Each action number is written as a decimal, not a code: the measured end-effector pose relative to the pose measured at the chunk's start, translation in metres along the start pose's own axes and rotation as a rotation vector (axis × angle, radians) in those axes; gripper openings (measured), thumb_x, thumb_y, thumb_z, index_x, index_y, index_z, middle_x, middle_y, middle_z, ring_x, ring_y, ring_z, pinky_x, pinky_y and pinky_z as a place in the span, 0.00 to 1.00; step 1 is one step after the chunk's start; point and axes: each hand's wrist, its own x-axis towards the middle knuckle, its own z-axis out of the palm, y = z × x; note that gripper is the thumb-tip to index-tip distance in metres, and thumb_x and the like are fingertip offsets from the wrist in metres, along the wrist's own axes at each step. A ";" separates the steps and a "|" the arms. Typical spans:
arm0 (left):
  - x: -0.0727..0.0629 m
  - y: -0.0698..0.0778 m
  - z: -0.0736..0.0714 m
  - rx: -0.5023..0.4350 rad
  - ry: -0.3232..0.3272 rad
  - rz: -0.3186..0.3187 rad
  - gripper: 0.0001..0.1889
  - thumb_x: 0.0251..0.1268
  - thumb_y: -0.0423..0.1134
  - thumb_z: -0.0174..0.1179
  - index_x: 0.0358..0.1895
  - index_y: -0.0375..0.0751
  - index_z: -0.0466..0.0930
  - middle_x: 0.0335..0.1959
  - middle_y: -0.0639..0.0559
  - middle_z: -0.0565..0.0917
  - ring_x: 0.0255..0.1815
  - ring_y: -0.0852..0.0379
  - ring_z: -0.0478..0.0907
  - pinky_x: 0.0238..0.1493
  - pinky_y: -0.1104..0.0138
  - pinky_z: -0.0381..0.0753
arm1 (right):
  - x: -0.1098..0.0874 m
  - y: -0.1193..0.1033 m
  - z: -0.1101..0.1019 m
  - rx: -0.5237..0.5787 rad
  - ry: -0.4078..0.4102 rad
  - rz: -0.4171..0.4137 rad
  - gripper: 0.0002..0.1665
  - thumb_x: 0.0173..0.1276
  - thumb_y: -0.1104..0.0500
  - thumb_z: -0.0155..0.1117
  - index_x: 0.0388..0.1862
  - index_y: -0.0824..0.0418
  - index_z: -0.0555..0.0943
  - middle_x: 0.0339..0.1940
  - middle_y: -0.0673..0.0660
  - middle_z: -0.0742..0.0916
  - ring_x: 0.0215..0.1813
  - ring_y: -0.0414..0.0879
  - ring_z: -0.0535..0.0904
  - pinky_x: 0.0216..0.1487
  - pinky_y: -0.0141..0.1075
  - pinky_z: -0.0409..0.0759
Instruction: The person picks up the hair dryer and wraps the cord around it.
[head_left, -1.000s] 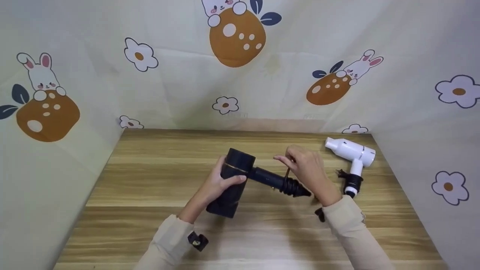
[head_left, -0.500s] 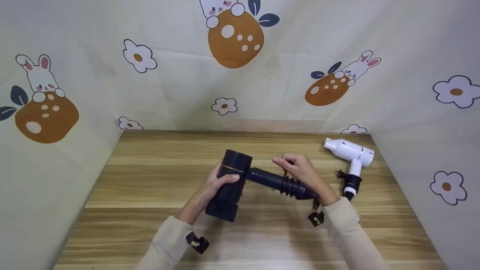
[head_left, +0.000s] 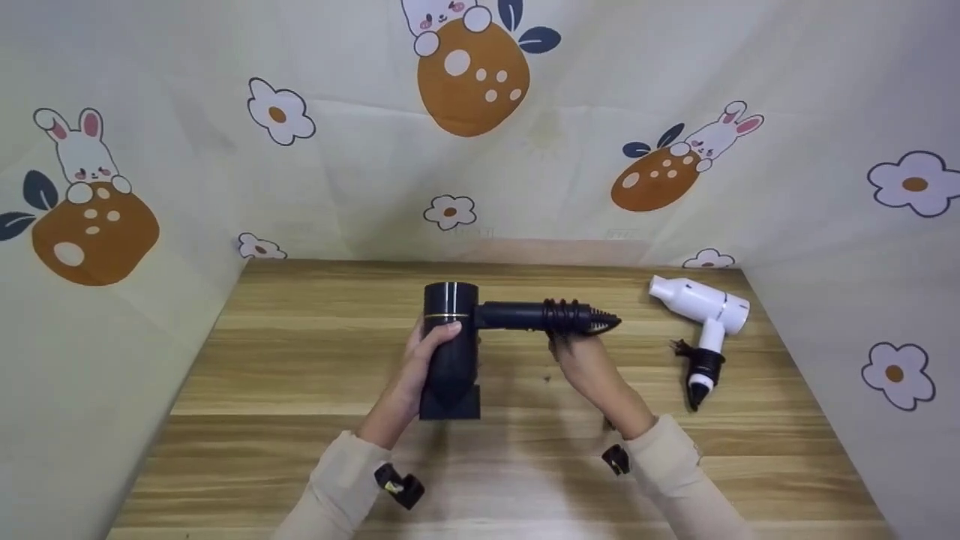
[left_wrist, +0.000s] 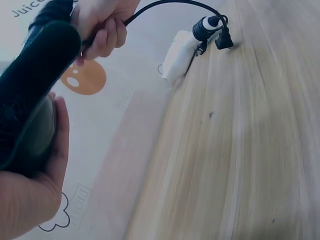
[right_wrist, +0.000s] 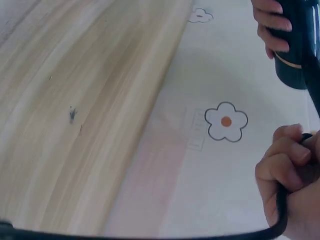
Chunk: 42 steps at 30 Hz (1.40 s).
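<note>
A black hair dryer (head_left: 452, 352) with a gold ring is held above the table, its handle pointing right. My left hand (head_left: 415, 371) grips the barrel, thumb across the near side. Black power cord (head_left: 561, 319) is coiled round the handle. My right hand (head_left: 592, 371) is under the handle's end, partly hidden by it in the head view. In the right wrist view, the fingers (right_wrist: 280, 162) of that hand curl round the cord. A loose length of it arcs away to a black plug (left_wrist: 225, 40) hanging free in the left wrist view.
A white hair dryer (head_left: 697, 300) lies at the table's back right, black cord (head_left: 705, 366) wrapped round its handle. The wooden table (head_left: 300, 360) meets patterned cloth (head_left: 360, 150) at the back and sides.
My right hand has gone from above the handle to beneath it, moving down and slightly left. The black dryer has turned so that its handle lies level; my left hand keeps its grip.
</note>
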 end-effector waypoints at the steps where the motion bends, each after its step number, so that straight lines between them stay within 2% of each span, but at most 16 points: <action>1: 0.001 0.000 0.000 0.006 0.033 0.010 0.24 0.59 0.43 0.54 0.59 0.47 0.60 0.36 0.44 0.81 0.31 0.50 0.81 0.33 0.58 0.81 | 0.001 -0.009 -0.003 0.051 -0.019 0.063 0.17 0.67 0.69 0.52 0.54 0.72 0.73 0.26 0.55 0.77 0.26 0.43 0.71 0.33 0.38 0.78; 3: 0.002 0.002 0.001 0.030 0.102 0.022 0.25 0.59 0.44 0.54 0.60 0.48 0.61 0.37 0.45 0.80 0.32 0.50 0.80 0.34 0.58 0.81 | 0.003 -0.018 -0.006 0.110 -0.070 0.148 0.12 0.71 0.66 0.48 0.48 0.69 0.75 0.23 0.52 0.76 0.22 0.37 0.69 0.27 0.32 0.75; 5: 0.004 0.002 0.002 0.062 0.167 0.033 0.26 0.58 0.45 0.56 0.60 0.48 0.61 0.37 0.45 0.79 0.32 0.51 0.80 0.34 0.58 0.81 | 0.002 -0.020 -0.004 0.090 -0.085 0.108 0.07 0.71 0.64 0.50 0.40 0.66 0.75 0.19 0.49 0.75 0.19 0.35 0.68 0.21 0.28 0.72; 7: 0.005 0.001 0.002 0.080 0.206 0.043 0.27 0.57 0.46 0.58 0.59 0.47 0.61 0.37 0.45 0.77 0.31 0.50 0.80 0.33 0.56 0.82 | 0.001 -0.022 -0.003 0.091 -0.090 0.070 0.05 0.69 0.63 0.53 0.36 0.65 0.74 0.19 0.49 0.77 0.18 0.34 0.69 0.20 0.26 0.72; 11: 0.006 -0.003 0.001 0.111 0.232 0.083 0.26 0.56 0.44 0.60 0.57 0.46 0.60 0.36 0.44 0.77 0.29 0.50 0.80 0.31 0.54 0.82 | 0.000 -0.022 -0.001 0.085 -0.113 0.034 0.04 0.67 0.64 0.57 0.37 0.66 0.77 0.22 0.54 0.82 0.20 0.35 0.72 0.19 0.24 0.72; 17: 0.009 -0.009 0.000 0.197 0.269 0.113 0.28 0.54 0.44 0.63 0.56 0.46 0.61 0.37 0.45 0.77 0.31 0.52 0.79 0.32 0.58 0.82 | -0.001 -0.021 -0.001 0.066 -0.141 0.083 0.04 0.64 0.65 0.60 0.34 0.66 0.79 0.24 0.56 0.85 0.21 0.39 0.78 0.21 0.22 0.74; 23: 0.011 -0.008 0.001 0.270 0.304 0.164 0.28 0.52 0.44 0.66 0.54 0.45 0.63 0.37 0.46 0.77 0.31 0.53 0.79 0.33 0.61 0.81 | -0.002 -0.021 -0.005 0.118 -0.187 0.152 0.06 0.65 0.64 0.59 0.35 0.67 0.79 0.20 0.54 0.83 0.19 0.37 0.76 0.20 0.22 0.74; 28: 0.012 -0.006 0.000 0.305 0.337 0.199 0.27 0.51 0.43 0.67 0.53 0.46 0.64 0.37 0.46 0.77 0.31 0.53 0.79 0.35 0.62 0.81 | -0.005 -0.022 -0.010 0.105 -0.186 0.121 0.06 0.65 0.62 0.60 0.36 0.65 0.80 0.23 0.55 0.85 0.21 0.39 0.79 0.22 0.23 0.76; 33: 0.011 -0.006 -0.002 0.379 0.327 0.232 0.30 0.49 0.44 0.69 0.54 0.44 0.64 0.38 0.46 0.77 0.33 0.54 0.79 0.37 0.63 0.79 | -0.009 -0.025 -0.015 0.033 -0.206 0.059 0.06 0.65 0.63 0.60 0.37 0.65 0.81 0.24 0.54 0.86 0.23 0.39 0.80 0.24 0.23 0.76; 35: 0.011 -0.007 -0.003 0.387 0.301 0.229 0.30 0.50 0.44 0.69 0.54 0.44 0.63 0.38 0.45 0.78 0.32 0.53 0.79 0.36 0.62 0.80 | -0.010 -0.025 -0.018 0.019 -0.206 0.036 0.06 0.65 0.63 0.60 0.37 0.65 0.81 0.25 0.55 0.86 0.24 0.39 0.81 0.24 0.24 0.77; 38: 0.009 -0.008 -0.006 0.406 0.247 0.214 0.31 0.52 0.43 0.68 0.57 0.45 0.62 0.39 0.45 0.78 0.33 0.54 0.79 0.36 0.62 0.81 | -0.011 -0.024 -0.024 -0.049 -0.133 -0.023 0.05 0.63 0.63 0.62 0.36 0.62 0.82 0.28 0.54 0.87 0.24 0.40 0.82 0.23 0.29 0.78; 42: 0.005 -0.010 -0.008 0.438 0.185 0.179 0.32 0.53 0.43 0.67 0.59 0.45 0.61 0.40 0.45 0.78 0.34 0.54 0.79 0.37 0.62 0.80 | -0.008 -0.020 -0.028 -0.144 0.025 -0.118 0.03 0.59 0.61 0.66 0.33 0.57 0.84 0.28 0.51 0.87 0.26 0.41 0.82 0.24 0.32 0.79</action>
